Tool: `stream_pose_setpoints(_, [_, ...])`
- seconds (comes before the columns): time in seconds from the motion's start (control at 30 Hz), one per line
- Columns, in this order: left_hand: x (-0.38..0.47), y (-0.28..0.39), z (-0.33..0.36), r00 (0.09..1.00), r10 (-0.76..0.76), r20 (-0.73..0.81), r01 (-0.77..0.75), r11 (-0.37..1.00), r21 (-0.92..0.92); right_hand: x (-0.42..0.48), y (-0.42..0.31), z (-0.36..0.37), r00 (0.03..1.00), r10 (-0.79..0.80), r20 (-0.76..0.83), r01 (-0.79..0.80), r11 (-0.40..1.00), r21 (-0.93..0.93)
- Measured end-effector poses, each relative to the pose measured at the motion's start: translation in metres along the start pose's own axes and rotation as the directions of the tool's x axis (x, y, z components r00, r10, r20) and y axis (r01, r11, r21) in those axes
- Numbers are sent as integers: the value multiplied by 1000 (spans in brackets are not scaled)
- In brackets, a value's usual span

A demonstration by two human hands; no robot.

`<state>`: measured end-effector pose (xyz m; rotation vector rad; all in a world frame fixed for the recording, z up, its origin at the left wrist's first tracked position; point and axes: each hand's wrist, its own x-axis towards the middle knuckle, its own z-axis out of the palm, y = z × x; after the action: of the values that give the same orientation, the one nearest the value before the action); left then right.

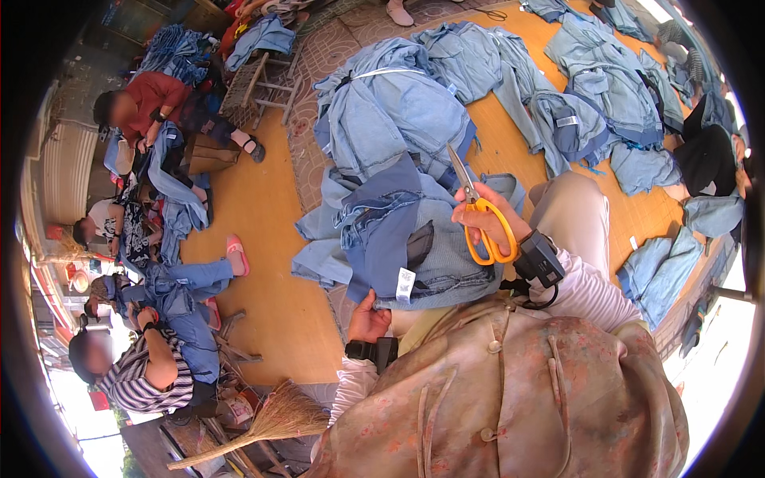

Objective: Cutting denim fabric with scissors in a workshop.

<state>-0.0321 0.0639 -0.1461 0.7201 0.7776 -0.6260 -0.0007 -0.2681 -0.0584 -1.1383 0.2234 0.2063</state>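
A denim garment [442,251], inside out with a dark blue waistband part and frayed seams, lies across my lap. My left hand [369,318] pinches its lower edge beside a white label [404,285] that bears writing. In my right hand [487,218] is a pair of scissors with yellow handles [511,239]; their metal blades point up and away over the garment, apart from the cloth edge my left hand grips. Beyond the garment stands a large bundle of light blue denim [382,113], tied with a white strip.
More denim piles [609,83] cover the orange-brown floor mat [269,310] to the right. Several people sit at the left with denim on their laps; another person [711,149] is at the far right. A wooden stool [245,86] stands upper left, a straw broom [287,415] lower left.
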Motion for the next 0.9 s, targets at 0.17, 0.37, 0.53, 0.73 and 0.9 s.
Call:
stream_pose_setpoints(0.17, [2,1,-5,1000,-17,-17,18,1000,6,1,-4,20,993,11,118,6,989,-146])
stream_pose_setpoints(0.37, [3,-1,-2,1000,9,-9,-9,1000,-15,9,-4,30,992,-100,76,107,990,-94])
stream_pose_setpoints(0.53, [5,3,-17,1000,-22,17,22,1000,3,24,5,-13,988,156,24,-155,987,-33])
stream_pose_setpoints(0.73, [5,4,-20,998,-42,48,39,997,71,10,25,3,904,387,182,-331,903,-272])
stream_pose_setpoints(0.9, [0,10,-20,998,-29,52,26,998,52,6,28,7,921,340,187,-266,904,-335])
